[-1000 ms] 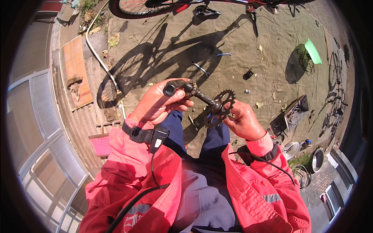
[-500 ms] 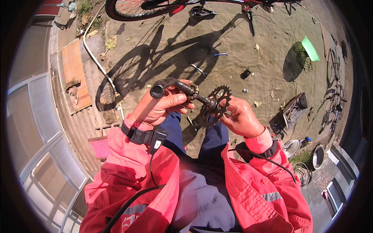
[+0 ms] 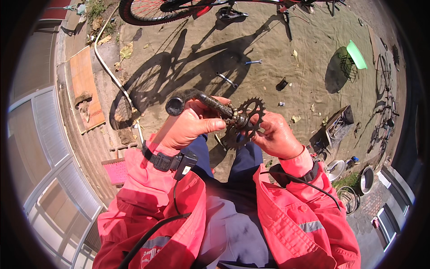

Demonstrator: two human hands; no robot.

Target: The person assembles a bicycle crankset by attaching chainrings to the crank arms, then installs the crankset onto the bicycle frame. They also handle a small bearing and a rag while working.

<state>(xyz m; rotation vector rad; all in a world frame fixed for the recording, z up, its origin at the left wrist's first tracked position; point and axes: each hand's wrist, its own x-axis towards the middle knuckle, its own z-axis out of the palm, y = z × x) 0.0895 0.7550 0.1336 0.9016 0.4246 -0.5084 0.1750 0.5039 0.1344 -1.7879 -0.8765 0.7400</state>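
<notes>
Between my hands is a dark, greasy bicycle crank (image 3: 208,98) with a toothed chainring (image 3: 233,141) at its right end. My left hand (image 3: 190,130) is closed around the crank's bent arm, its thumb reaching along toward the axle. The arm's round end (image 3: 174,106) points up at the left. A ring of bearing balls (image 3: 234,115) sits on the axle, close against the chainring, near my left fingertips. My right hand (image 3: 280,136) pinches the chainring's right edge; some of its fingers are hidden behind the ring.
Two wrenches, one silver (image 3: 227,80) and one blue (image 3: 253,62), lie on the ground cloth ahead. A red bicycle (image 3: 154,20) stands at the far edge. To the right are a green basin (image 3: 357,54) and a tool box (image 3: 339,125). A hose (image 3: 107,67) runs along the left.
The bearing ring has moved right along the axle, up to the chainring. My left hand and the crank arm have shifted slightly right and turned; my right hand stays nearly still.
</notes>
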